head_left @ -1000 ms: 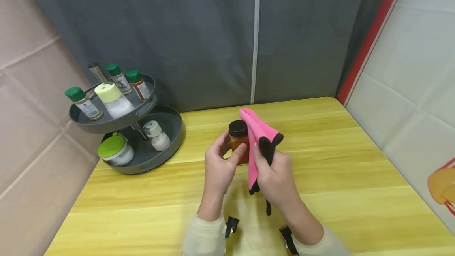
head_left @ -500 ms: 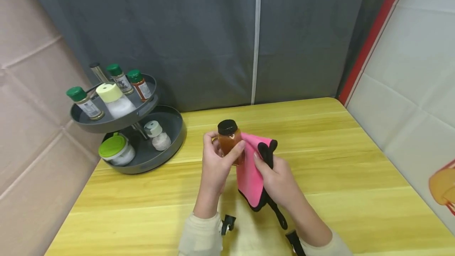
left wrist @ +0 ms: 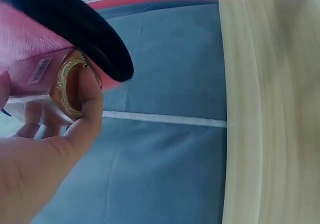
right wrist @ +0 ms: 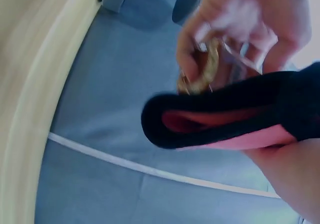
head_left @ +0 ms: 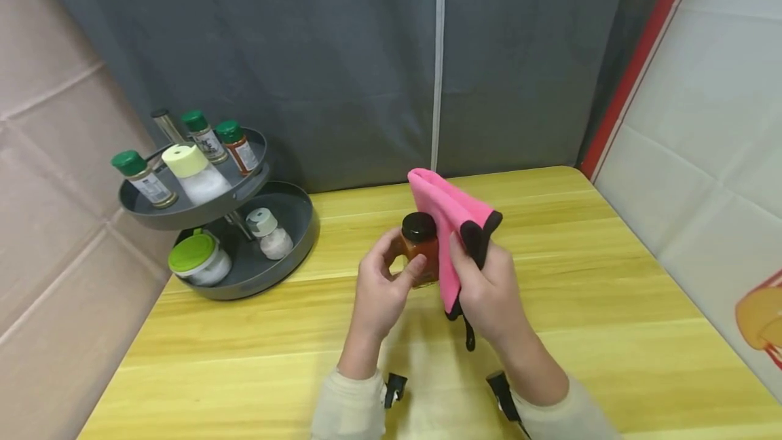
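My left hand (head_left: 377, 294) grips a small spice jar (head_left: 423, 253) with a black lid and reddish-brown contents, fingers and thumb around its sides. The jar is off the table; in the left wrist view its faceted base and a barcode label (left wrist: 41, 70) show. A folded pink cloth (head_left: 444, 204) with black edging is pinched in my right hand (head_left: 493, 294) and lies against the jar's right side. In the right wrist view, the folded cloth (right wrist: 250, 138) hides part of the jar.
To the left stands a grey two-tier turntable rack (head_left: 244, 288). Its upper tier holds green-capped spice bottles (head_left: 149, 185) and a yellow-capped shaker (head_left: 198, 175). Below are a green-lidded pot (head_left: 198, 260) and a small white shaker (head_left: 271, 236). A grey curtain (head_left: 305, 73) hangs behind the wooden table (head_left: 244, 365).
The jar first moved left and tilted, with the cloth lower against it. Now both have moved back right, and the cloth stands higher, above the lid. Both hands keep their hold.
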Available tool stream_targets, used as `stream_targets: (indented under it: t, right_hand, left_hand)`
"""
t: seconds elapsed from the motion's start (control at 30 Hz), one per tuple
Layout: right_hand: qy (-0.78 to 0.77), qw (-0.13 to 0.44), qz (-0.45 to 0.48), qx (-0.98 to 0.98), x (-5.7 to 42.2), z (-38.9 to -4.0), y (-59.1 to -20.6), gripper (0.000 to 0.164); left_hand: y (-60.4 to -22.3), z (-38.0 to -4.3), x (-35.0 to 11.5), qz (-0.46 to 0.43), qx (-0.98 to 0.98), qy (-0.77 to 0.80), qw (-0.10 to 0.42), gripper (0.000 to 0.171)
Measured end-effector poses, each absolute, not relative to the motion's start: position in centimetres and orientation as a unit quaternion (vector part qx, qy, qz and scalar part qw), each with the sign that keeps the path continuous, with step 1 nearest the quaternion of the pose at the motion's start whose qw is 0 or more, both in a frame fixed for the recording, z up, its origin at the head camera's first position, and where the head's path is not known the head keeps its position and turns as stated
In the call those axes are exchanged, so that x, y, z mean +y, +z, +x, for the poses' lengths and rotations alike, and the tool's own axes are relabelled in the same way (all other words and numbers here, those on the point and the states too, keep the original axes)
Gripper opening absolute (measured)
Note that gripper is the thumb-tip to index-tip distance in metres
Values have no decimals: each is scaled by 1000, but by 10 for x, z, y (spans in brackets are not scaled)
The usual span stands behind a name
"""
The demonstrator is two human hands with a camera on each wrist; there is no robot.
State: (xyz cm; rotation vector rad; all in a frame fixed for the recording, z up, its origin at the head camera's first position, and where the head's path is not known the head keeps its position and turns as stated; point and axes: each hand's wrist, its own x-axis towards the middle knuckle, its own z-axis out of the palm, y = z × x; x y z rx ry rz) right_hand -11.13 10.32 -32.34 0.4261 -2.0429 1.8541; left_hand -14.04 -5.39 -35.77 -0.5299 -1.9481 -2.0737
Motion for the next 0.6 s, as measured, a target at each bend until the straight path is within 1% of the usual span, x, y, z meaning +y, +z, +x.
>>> stream_targets:
  t: [0.1,0.17,0.33,0.43,0.53,0.6]
  right_hand:
    - [642,181,165,-726,99,-110,-327,21]
    - [636,167,163,-736,96,-109,-331,24]
    - [629,74,112,-766,95,-110,-344,38]
    - [621,18,88,-778,97,-112,-350,40]
    - [615,-5,78,-785,99,-115,-349,38]
    - [611,-2,78,-788,100,-116,-344,37]
  left_hand:
    - [-356,-140,-54,-185,-664,-712,136,43]
    - [-354,-141,-55,-184,-663,-710,149,43]
    - [-351,-142,-61,-189,-661,-708,161,41]
    - [-351,-142,-63,-195,-663,-705,157,41]
    - [-352,-142,-63,-190,-661,-709,154,41]
    - [-354,-142,-61,-184,-655,-717,152,41]
